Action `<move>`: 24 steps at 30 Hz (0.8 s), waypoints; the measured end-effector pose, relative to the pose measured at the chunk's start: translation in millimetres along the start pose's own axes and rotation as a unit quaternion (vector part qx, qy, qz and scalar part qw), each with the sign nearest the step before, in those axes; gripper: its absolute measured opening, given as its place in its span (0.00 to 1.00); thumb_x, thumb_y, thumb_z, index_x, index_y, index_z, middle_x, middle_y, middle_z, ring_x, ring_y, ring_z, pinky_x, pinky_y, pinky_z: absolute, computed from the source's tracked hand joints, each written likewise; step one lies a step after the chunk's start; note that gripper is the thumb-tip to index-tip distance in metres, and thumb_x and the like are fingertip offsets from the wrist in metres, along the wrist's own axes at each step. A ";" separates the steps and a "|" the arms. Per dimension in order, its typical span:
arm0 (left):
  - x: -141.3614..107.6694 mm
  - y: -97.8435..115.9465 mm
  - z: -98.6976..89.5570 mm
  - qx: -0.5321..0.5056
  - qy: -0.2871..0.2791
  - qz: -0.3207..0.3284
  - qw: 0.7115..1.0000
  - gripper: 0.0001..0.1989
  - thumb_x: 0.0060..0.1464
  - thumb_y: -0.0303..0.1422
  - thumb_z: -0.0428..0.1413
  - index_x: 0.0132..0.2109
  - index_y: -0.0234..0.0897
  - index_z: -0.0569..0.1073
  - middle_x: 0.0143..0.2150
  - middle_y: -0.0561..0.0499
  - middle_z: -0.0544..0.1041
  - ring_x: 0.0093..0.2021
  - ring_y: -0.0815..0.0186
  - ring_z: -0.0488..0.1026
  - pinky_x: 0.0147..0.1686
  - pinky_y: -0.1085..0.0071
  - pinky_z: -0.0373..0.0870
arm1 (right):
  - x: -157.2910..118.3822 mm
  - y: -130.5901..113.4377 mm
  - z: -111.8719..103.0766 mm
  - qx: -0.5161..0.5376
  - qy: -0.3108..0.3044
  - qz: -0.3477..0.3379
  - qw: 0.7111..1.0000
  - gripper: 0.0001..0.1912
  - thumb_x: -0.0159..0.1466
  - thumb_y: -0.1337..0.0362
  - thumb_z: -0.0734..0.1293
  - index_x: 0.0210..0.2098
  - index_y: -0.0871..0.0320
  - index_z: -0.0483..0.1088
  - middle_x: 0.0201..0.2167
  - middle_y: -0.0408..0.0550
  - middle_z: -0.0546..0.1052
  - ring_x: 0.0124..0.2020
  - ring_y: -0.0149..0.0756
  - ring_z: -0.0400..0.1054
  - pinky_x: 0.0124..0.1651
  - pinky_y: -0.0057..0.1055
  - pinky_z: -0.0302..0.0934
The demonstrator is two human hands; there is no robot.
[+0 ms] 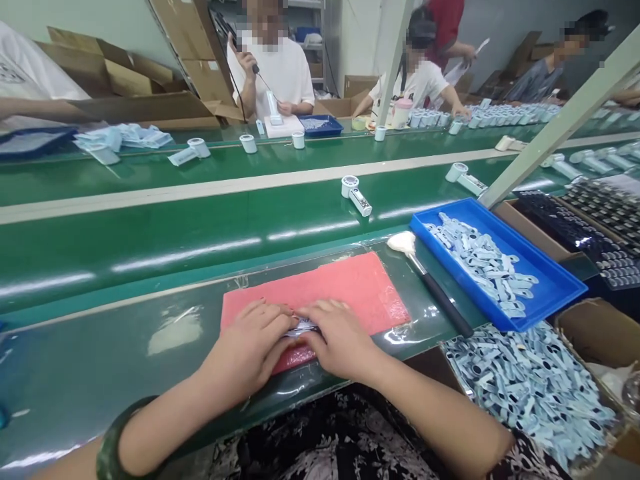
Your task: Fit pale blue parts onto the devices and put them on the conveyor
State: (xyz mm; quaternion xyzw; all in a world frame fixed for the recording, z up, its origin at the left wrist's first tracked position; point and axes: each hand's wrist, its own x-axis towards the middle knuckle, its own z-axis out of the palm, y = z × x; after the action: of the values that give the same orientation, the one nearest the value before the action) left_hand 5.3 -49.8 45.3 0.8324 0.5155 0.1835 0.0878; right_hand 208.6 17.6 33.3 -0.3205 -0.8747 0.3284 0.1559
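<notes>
My left hand (253, 340) and my right hand (337, 337) rest close together on a pink mat (360, 287) at the near edge of the green bench. Between the fingertips of both hands lies a small pale blue part (303, 327), mostly hidden by my fingers. Both hands pinch it from either side. A green bangle (113, 443) sits on my left wrist.
A brush with a black handle (435, 287) lies right of the mat. A blue tray (545, 280) holds several pale parts; a box (530, 387) below holds many more. White devices (356, 193) ride the green conveyor (200, 220). Several people sit across it.
</notes>
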 end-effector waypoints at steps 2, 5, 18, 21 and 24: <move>1.5 0.7 -1.7 0.001 -0.003 0.006 1.000 0.11 0.70 0.35 0.47 0.50 0.40 0.72 0.50 0.48 0.78 0.48 0.58 0.73 0.50 0.59 0.71 | -1.1 2.7 0.9 0.003 0.001 -0.007 1.000 0.18 0.70 0.65 0.66 0.58 0.57 0.70 0.52 0.51 0.77 0.53 0.45 0.68 0.57 0.46 0.61; 1.3 0.6 -4.0 0.002 -0.007 0.021 1.000 0.09 0.69 0.34 0.49 0.52 0.40 0.70 0.51 0.49 0.77 0.51 0.60 0.72 0.50 0.62 0.71 | -3.7 7.7 -0.1 0.015 -0.012 -0.028 0.999 0.19 0.70 0.63 0.67 0.59 0.55 0.69 0.53 0.49 0.76 0.54 0.43 0.68 0.57 0.44 0.60; 8.6 3.6 -9.5 0.102 -0.041 0.023 0.994 0.10 0.66 0.36 0.52 0.51 0.38 0.70 0.48 0.46 0.76 0.49 0.55 0.70 0.50 0.57 0.68 | -11.1 14.7 -0.7 0.027 0.024 -0.056 0.998 0.23 0.69 0.61 0.68 0.62 0.57 0.66 0.59 0.50 0.73 0.59 0.44 0.65 0.62 0.45 0.58; 28.3 -17.6 -23.1 0.169 -0.062 0.067 0.981 0.11 0.63 0.30 0.47 0.46 0.38 0.73 0.40 0.47 0.76 0.42 0.56 0.71 0.48 0.54 0.67 | -23.2 29.2 -14.9 0.030 0.098 -0.030 0.994 0.27 0.68 0.58 0.70 0.63 0.56 0.65 0.64 0.51 0.69 0.63 0.44 0.61 0.67 0.45 0.55; 68.5 -72.2 -38.3 0.206 -0.030 0.096 0.973 0.14 0.60 0.29 0.44 0.43 0.39 0.74 0.41 0.50 0.76 0.44 0.57 0.71 0.53 0.50 0.66 | -39.6 49.9 -35.6 0.007 0.173 0.019 0.985 0.22 0.69 0.60 0.68 0.61 0.55 0.68 0.61 0.51 0.72 0.61 0.43 0.64 0.64 0.44 0.57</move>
State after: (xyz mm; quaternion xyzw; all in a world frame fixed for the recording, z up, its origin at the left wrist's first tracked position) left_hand -42.0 42.3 70.9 0.8835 0.4567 0.0563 -0.0882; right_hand 278.2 37.1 23.3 -0.3884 -0.8258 0.2770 0.3008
